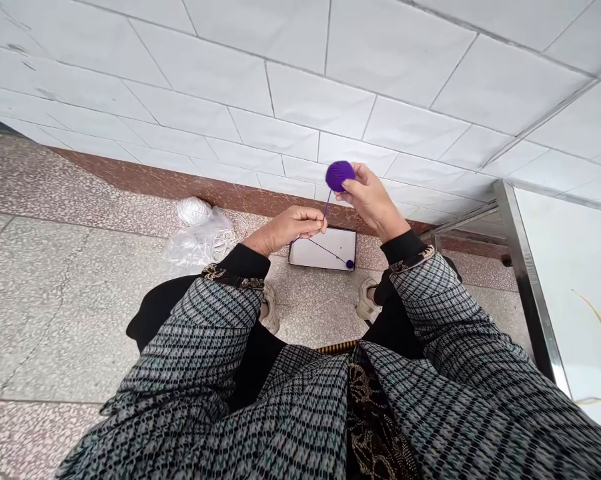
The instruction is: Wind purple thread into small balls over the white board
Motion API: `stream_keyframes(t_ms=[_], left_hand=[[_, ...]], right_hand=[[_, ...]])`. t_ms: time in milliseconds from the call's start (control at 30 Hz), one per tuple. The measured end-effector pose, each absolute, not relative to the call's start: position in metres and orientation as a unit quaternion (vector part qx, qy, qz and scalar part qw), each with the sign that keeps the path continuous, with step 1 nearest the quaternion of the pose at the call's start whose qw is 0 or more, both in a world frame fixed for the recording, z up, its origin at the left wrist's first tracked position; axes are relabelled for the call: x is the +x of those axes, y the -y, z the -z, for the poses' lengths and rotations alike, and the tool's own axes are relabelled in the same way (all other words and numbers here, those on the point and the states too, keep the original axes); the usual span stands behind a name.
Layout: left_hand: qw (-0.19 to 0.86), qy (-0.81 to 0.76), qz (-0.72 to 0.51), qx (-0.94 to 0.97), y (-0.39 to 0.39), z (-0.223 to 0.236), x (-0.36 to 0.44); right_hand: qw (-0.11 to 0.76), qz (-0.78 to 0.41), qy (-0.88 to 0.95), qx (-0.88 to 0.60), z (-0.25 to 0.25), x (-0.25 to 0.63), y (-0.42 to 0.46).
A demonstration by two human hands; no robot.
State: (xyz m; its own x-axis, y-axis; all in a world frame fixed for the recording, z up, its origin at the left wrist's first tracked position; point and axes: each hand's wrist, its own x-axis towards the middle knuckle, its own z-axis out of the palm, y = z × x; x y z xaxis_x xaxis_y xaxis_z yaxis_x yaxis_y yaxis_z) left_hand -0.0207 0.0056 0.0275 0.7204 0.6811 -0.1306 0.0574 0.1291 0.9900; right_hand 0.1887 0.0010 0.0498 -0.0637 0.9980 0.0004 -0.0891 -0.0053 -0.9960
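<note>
A purple yarn ball (339,176) is held up in front of the wall by my right hand (371,199), whose fingers are closed on its right side. From the ball a purple strand (327,204) runs down to my left hand (291,229), lower and to the left, which pinches it. The strand carries on below that hand to a small purple yarn lump (349,264). This lump lies in the right front corner of a shallow white box (320,251) with a dark rim, on the floor between my feet.
On the floor to the left lie a white yarn ball (194,211), a clear plastic bag (193,241) and loose white cord (229,235). A white-topped table (565,267) with a metal edge stands at the right. A tiled wall (280,133) rises straight ahead.
</note>
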Motion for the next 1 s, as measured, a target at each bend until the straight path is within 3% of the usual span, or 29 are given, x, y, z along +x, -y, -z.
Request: stream_keyframes(t_ms=[100,233,300,367,500,733,800,933,1000], left_hand=[[0.682,-0.258,-0.216,0.649,-0.005,-0.031,-0.024],[0.678,-0.249,-0.231,0.652,-0.008,-0.032,-0.027],[0.685,-0.25,-0.233,0.644,-0.01,-0.03,-0.028],[0.706,-0.256,-0.245,0.614,-0.01,-0.028,-0.028],[0.763,-0.277,-0.301,0.501,-0.009,-0.022,-0.027],[0.759,-0.338,-0.403,0.384,-0.01,0.012,-0.028],[0.734,-0.407,-0.401,0.367,-0.008,0.029,-0.028],[0.67,-0.538,-0.364,0.36,0.004,0.068,-0.022],[0.646,-0.567,-0.355,0.367,0.012,0.088,-0.019]], right_hand=[[0.421,-0.446,0.572,-0.544,-0.042,0.189,-0.002],[0.093,-0.491,0.71,-0.496,-0.048,0.204,0.004],[0.02,-0.552,0.724,-0.414,-0.055,0.213,0.007],[0.062,-0.621,0.707,-0.334,-0.063,0.22,0.011],[0.261,-0.701,0.611,-0.26,-0.074,0.226,0.018],[0.591,-0.575,0.478,-0.304,-0.092,0.255,0.012],[0.625,-0.547,0.452,-0.325,-0.097,0.264,0.01],[0.605,-0.543,0.417,-0.406,-0.101,0.265,0.009],[0.636,-0.55,0.401,-0.365,-0.1,0.262,0.008]])
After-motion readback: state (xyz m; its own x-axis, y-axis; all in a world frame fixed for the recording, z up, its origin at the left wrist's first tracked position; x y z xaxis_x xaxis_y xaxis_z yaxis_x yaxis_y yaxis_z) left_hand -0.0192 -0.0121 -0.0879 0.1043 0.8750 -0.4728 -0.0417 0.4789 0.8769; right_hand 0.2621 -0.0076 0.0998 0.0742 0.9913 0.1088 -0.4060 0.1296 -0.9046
